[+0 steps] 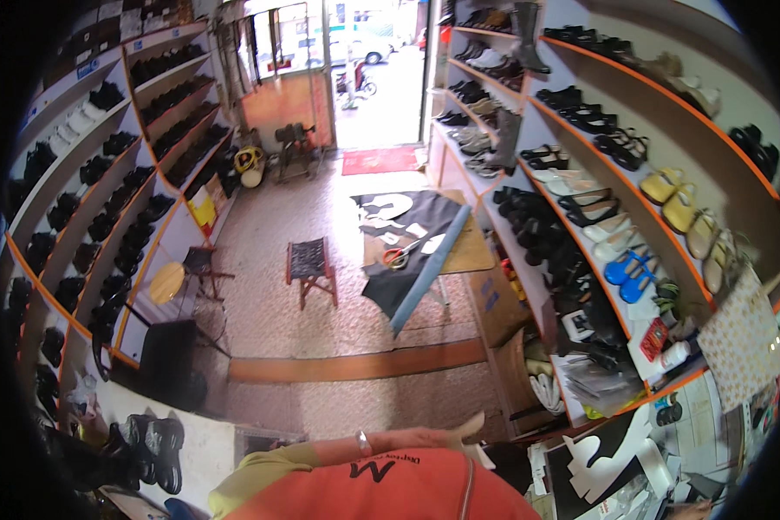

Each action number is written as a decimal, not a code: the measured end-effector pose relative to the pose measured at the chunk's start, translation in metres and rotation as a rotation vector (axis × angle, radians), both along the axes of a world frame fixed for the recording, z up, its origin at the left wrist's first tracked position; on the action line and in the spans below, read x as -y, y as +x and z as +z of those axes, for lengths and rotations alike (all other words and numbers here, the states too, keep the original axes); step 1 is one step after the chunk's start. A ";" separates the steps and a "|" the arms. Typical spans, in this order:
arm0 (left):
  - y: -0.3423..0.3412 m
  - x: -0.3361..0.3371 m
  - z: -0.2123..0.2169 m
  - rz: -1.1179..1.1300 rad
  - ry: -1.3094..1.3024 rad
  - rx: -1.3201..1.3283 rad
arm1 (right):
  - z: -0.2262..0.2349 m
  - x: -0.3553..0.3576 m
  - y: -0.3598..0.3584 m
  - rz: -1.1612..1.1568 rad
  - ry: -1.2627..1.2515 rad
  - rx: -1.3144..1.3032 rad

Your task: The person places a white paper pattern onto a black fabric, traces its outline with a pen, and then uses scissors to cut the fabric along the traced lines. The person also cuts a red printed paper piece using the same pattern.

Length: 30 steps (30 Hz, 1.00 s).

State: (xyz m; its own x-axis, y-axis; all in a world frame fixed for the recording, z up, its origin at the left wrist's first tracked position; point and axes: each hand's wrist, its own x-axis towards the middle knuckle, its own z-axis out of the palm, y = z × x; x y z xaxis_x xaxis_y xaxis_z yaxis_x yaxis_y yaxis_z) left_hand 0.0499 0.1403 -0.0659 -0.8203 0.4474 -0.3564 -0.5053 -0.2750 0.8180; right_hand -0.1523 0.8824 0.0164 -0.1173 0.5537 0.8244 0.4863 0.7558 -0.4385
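My left hand reaches across the front of the red apron, a pale band around its wrist. Its fingers are closed on a tan piece of sheet material, which sticks up past the fingertips; the lower part of the piece is hidden. Close by on the right is the worktable, with a black sheet and white cut-out patterns on it. A small skin-coloured patch at the lower right rim seems to be my right hand; its fingers cannot be made out.
Shoe shelves line the left and right walls. Ahead stand a folding stool and a low table with dark material and red-handled scissors. Black shoes rest on the left counter. A doorway opens at the back.
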 end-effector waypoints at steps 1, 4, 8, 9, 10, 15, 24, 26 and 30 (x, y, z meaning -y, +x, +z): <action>0.009 0.024 -0.008 0.117 0.035 -0.001 | 0.007 0.045 -0.022 0.158 -0.084 -0.050; 0.028 0.106 -0.050 0.506 -0.094 0.066 | -0.027 0.160 -0.073 0.592 -0.387 -0.190; 0.062 0.196 -0.041 0.929 0.350 0.012 | -0.091 0.352 -0.114 1.127 -0.548 -0.156; 0.069 0.218 -0.048 0.986 0.317 0.094 | -0.112 0.382 -0.125 1.166 -0.821 -0.107; 0.076 0.237 -0.055 1.032 0.220 0.176 | -0.132 0.411 -0.131 1.187 -1.107 -0.044; 0.069 0.333 -0.089 1.163 -0.285 0.084 | -0.229 0.538 -0.152 0.989 -1.660 -0.265; 0.145 0.558 -0.151 1.387 -1.004 0.466 | -0.226 0.844 -0.188 0.917 -1.955 0.439; 0.140 0.557 -0.148 1.329 -1.016 0.550 | -0.230 0.910 -0.202 1.041 -1.835 0.440; 0.212 0.580 -0.186 1.206 -1.554 0.653 | -0.224 1.070 -0.206 1.293 -1.567 0.645</action>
State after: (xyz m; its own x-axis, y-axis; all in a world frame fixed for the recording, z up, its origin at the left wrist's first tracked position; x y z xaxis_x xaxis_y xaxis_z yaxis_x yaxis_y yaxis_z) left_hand 0.2621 -0.4399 -0.2518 -0.0310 -0.9923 -0.1196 -0.8880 -0.0276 0.4590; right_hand -0.3585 -0.1880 -0.2075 -0.9050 -0.0351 -0.4239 0.4249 -0.0301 -0.9047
